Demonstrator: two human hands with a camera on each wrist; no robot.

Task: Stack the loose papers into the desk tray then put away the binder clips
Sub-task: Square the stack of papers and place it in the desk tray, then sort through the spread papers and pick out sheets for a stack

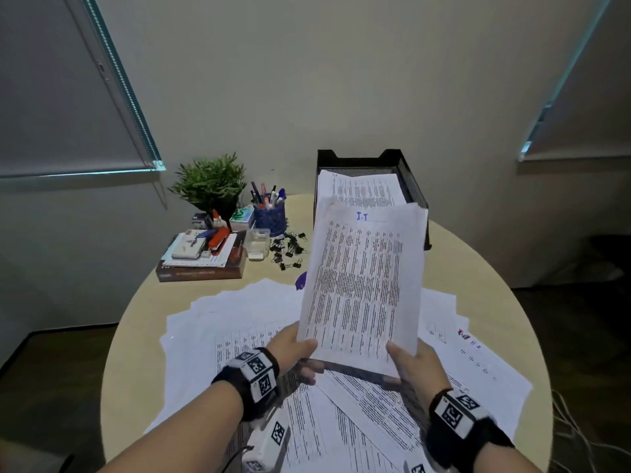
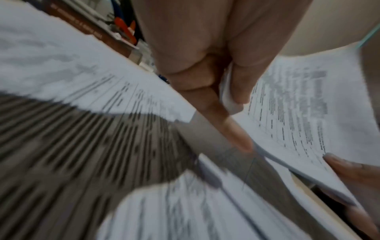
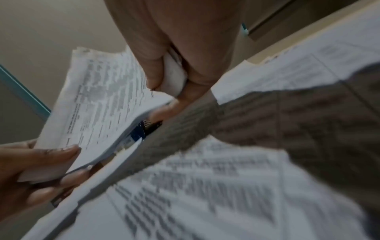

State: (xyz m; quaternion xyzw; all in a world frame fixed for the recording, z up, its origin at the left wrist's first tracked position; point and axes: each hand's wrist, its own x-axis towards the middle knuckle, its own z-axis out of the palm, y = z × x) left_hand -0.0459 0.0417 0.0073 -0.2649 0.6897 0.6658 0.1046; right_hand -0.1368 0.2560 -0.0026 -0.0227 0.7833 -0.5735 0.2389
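Both hands hold up a sheaf of printed papers (image 1: pixel 362 285) above the table, its top edge leaning toward the black mesh desk tray (image 1: pixel 415 186). My left hand (image 1: pixel 300 349) pinches the lower left corner, thumb on top, fingers underneath. At the lower right corner my right hand (image 1: pixel 409 361) grips the same sheaf (image 3: pixel 98 104). The tray holds some printed sheets (image 1: pixel 362 187). Loose papers (image 1: pixel 239 329) lie fanned over the round table. A heap of black binder clips (image 1: pixel 288 249) sits left of the tray. In the left wrist view the sheaf (image 2: pixel 294 105) is pinched between thumb and fingers.
At the back left stand a potted plant (image 1: pixel 210 182), a blue pen cup (image 1: pixel 269 213), a small clear container (image 1: pixel 257 242) and a stack of books with a stapler (image 1: pixel 205 257). The round table's edge (image 1: pixel 112 363) curves close on both sides.
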